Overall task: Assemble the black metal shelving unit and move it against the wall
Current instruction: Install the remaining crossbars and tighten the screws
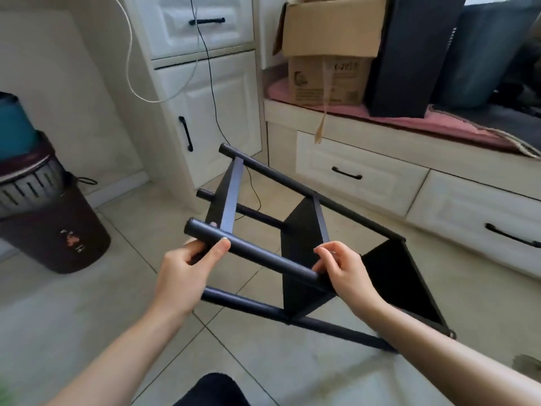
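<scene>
A: Main object?
B: Black metal shelving unit, tipped on its side over the tiled floor, between the person and the white drawer bench. Three shelf panels visible, four round posts running through them.

A: Left hand?
B: Left hand grips the near upper post close to its free end, thumb on top, fingers curled under it.

A: Right hand?
B: Right hand at the other end of that post, where it meets the middle shelf panel. Fingers bent and pinching at the joint; can't tell exactly what they clamp, post tip or panel edge.

A: Is the unit resting on the floor?
B: Far lower end looks down near the tiles, can't tell if it touches. Near end is lifted by the hands.

A: Surroundings?
B: Brown bin at left with a grey basket and something teal stacked on it. White cabinet behind, black cable and white cord hanging in front of it. On the bench: pink mat, open cardboard box, tall black box just beside it.
</scene>
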### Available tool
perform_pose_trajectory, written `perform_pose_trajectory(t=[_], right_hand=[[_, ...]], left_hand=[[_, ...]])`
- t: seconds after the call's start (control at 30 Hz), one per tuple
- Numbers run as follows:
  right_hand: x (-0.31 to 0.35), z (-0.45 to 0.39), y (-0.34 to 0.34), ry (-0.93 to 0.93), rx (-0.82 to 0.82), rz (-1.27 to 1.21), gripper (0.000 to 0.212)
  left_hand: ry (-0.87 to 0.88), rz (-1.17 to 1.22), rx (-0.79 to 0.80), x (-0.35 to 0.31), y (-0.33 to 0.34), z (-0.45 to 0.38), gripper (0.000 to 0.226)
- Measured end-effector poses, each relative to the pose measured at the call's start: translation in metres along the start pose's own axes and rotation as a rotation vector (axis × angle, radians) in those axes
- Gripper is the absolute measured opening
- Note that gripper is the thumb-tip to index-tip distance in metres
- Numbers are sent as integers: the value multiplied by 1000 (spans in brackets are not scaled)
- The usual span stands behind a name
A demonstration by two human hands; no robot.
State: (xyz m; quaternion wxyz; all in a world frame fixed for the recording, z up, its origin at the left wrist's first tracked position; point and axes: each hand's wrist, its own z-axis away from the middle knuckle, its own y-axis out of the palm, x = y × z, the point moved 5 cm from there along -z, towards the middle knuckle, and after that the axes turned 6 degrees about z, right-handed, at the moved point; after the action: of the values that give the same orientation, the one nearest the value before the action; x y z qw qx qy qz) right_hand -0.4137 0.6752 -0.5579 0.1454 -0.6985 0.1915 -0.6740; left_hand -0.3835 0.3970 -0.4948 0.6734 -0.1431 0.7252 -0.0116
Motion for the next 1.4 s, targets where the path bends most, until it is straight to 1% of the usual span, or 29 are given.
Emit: perform_pose_trajectory(t=[0.07, 0.1, 0.2, 0.23, 0.3, 0.37, 0.43, 0.53, 0.67, 0.77, 1.0, 1.13, 1.27, 1.4], right_hand=[[-16, -4, 4, -4, 6, 32, 10], [-24, -6, 6, -9, 11, 47, 10], [-46, -11, 12, -14, 27, 102, 8], [-52, -12, 16, -10, 33, 112, 8], [-64, -13, 22, 1, 43, 133, 8], [-76, -13, 26, 10, 50, 153, 9], [-85, -13, 31, 21, 60, 173, 10], [-100, -12, 38, 42, 83, 208, 11], [-114, -7, 45, 51, 112, 240, 12], [-122, -5, 50, 56, 133, 270, 12], [-134, -1, 61, 19, 218, 351, 8], [-139, 1, 63, 16, 233, 375, 6], [-138, 1, 63, 29, 236, 405, 8], [-129, -1, 66, 26, 256, 440, 8]], left_hand=[[-85, 73, -14, 39, 3, 8, 44], [-123, 105, -17, 55, 6, 11, 45], [-220, 183, -34, 97, 18, 18, 35], [-243, 205, -37, 110, 20, 20, 37], [-270, 237, -56, 132, 25, 23, 50], [-293, 259, -68, 153, 29, 27, 55], [-329, 283, -60, 172, 34, 32, 56], [-370, 282, -63, 196, 40, 40, 50], [-414, 277, -73, 219, 43, 52, 40], [-437, 259, -72, 230, 44, 58, 45], [-501, 229, -68, 252, 42, 70, 38], [-527, 225, -66, 258, 41, 77, 36], [-542, 271, -74, 265, 41, 78, 32], [-614, 345, -44, 275, 33, 76, 38]])
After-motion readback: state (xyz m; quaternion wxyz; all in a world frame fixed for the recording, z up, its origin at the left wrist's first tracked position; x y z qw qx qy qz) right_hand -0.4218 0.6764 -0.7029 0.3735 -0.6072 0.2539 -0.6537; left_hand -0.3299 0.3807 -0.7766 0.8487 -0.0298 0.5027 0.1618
